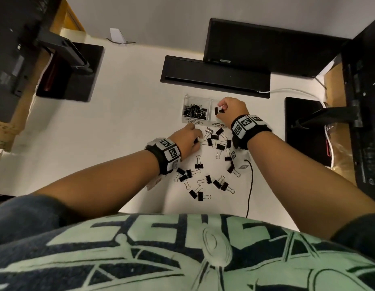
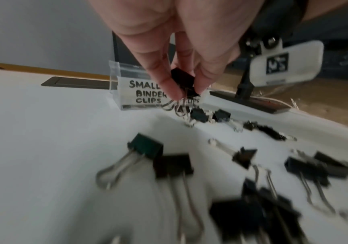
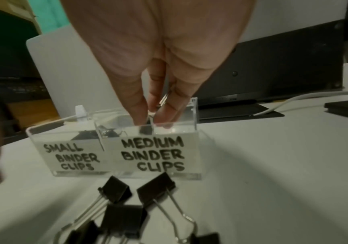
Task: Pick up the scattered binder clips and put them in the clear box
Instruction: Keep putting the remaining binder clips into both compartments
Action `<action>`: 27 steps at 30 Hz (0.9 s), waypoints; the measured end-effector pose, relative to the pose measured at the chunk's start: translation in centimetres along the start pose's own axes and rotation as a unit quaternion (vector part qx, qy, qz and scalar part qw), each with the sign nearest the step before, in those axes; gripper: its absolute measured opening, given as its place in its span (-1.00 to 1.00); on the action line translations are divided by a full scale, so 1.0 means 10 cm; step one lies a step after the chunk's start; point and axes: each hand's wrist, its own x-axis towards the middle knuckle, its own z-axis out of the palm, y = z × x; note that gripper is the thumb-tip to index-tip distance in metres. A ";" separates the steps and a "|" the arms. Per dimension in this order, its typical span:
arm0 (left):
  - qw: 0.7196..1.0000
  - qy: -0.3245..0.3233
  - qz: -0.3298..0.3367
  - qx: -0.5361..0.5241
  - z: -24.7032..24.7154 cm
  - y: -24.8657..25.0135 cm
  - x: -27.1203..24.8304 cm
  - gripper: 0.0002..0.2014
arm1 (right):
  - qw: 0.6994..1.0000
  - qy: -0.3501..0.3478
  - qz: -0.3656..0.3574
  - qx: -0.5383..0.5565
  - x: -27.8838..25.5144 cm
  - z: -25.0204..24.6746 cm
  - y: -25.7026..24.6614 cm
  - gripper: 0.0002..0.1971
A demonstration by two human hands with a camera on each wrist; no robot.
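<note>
The clear box has two compartments, labelled small and medium binder clips. Several black clips lie in the small side. My right hand hovers over the medium side and pinches a black binder clip by its wire handles, its body inside the rim. My left hand is just in front of the box and pinches another black clip above the table. Several scattered clips lie between my arms.
A black cable runs along the right of the clip pile. Behind the box lie a black bar and a monitor. Black stand bases sit at the left and right. A white cable trails at the back right.
</note>
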 end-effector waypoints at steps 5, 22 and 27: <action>0.997 0.059 0.005 -0.056 -0.28 0.18 0.27 -0.70 | 1.000 0.010 -0.005 0.027 -0.09 -0.03 0.06 -0.69; 0.996 0.031 0.050 0.062 -0.24 0.53 0.96 -0.74 | 0.999 -0.049 -0.014 0.012 -0.76 0.39 0.67 -0.67; 0.985 0.090 0.122 0.083 -0.13 0.50 0.69 -0.75 | 0.998 -0.050 -0.026 -0.019 -0.74 0.42 0.66 -0.68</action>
